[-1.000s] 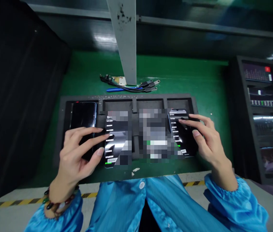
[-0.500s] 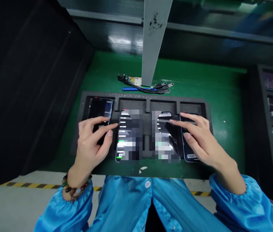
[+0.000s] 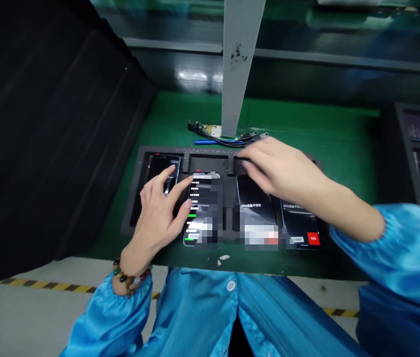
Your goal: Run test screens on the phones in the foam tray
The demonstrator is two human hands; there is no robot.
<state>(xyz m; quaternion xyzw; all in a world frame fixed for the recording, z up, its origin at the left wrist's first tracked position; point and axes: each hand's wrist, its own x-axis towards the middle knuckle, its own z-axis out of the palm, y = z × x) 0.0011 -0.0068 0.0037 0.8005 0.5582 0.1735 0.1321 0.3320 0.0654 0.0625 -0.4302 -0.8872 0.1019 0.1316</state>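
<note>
The bench is dim and lit from overhead, with glare streaking the glossy back wall [image 3: 195, 77]. The phone screens [image 3: 254, 203] glow, partly pixelated. The right hand [image 3: 280, 168] is motion-blurred. The left side lies in deep shadow, and straight lines bow near the edges.

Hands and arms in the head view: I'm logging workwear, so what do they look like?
The left hand and right hand are bare, ungloved. The left sleeve and right sleeve are shiny blue, gathered at elastic cuffs. A bracelet of dark, brown, green and pale beads circles the left wrist; none shows on the right.
</note>
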